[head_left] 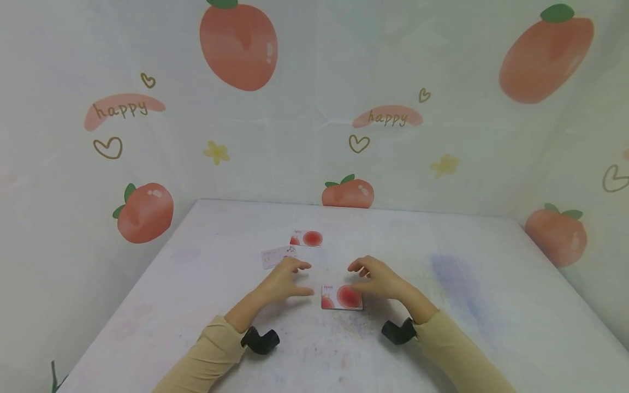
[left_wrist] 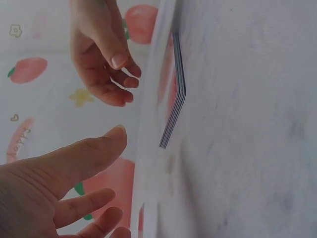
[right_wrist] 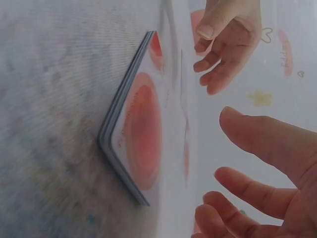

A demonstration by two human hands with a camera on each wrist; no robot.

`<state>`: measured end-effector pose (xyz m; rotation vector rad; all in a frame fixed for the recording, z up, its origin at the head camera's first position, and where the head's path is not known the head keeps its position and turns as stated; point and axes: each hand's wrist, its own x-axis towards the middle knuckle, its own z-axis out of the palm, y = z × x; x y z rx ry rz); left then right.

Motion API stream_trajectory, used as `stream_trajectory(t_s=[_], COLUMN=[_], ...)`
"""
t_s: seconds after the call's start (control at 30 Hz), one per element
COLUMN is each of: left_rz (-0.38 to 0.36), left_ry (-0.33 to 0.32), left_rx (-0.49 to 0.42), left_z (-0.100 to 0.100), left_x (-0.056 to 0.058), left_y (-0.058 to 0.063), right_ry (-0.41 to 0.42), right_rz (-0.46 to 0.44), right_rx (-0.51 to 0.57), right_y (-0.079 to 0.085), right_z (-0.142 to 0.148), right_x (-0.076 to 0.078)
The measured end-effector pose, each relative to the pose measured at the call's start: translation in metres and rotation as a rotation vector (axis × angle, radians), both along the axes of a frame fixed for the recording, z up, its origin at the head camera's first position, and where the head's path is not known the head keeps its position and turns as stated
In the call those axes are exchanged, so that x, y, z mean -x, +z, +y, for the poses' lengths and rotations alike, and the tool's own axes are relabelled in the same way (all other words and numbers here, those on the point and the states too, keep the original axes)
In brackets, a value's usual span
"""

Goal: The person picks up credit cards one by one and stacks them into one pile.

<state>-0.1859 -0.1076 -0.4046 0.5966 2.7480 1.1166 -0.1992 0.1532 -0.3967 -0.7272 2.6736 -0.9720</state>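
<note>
A small stack of cards (head_left: 339, 302) with red circles on a white top lies flat between my hands. Its layered dark edges (left_wrist: 179, 89) show in the left wrist view. My left hand (head_left: 286, 281) hovers to the left of the stack, thumb and fingers spread apart and holding nothing. On the other side, my right hand (head_left: 382, 279) is also empty, its fingers relaxed and bent. Its thumb overlaps the stack's right corner in the head view, while the right wrist view shows a gap between that thumb (right_wrist: 267, 136) and the cards.
Farther back lies another red-and-white card (head_left: 307, 238). A pale pink card (head_left: 276, 256) sits just left of it, partly behind my left hand. The white table (head_left: 491, 338) meets a fruit-printed curtain (head_left: 314, 153) at the back and sides.
</note>
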Motion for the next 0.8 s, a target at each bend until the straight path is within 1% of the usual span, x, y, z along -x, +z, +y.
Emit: stream_trajectory(t_s=[0.1, 0.2, 0.37, 0.47, 0.63, 0.8], left_rz=[0.003, 0.003, -0.039, -0.045, -0.045, -0.034], left_ry=[0.013, 0.03, 0.092, 0.11, 0.146, 0.177], left_rx=[-0.01, -0.023, -0.039, -0.041, -0.032, -0.015], left_z=[-0.004, -0.009, -0.016, -0.021, -0.03, -0.037], left_x=[0.001, 0.003, 0.004, 0.004, 0.005, 0.008], left_y=[0.0, -0.001, 0.001, 0.003, 0.006, 0.006], right_ry=[0.017, -0.002, -0.001, 0.016, 0.029, 0.049], right_rz=[0.013, -0.017, -0.033, -0.018, -0.016, -0.009], right_rx=[0.009, 0.008, 0.017, 0.02, 0.032, 0.052], right_y=[0.002, 0.004, 0.008, 0.01, 0.013, 0.016], right_z=[-0.004, -0.01, -0.02, -0.026, -0.039, -0.051], right_x=[0.003, 0.007, 0.012, 0.016, 0.023, 0.032])
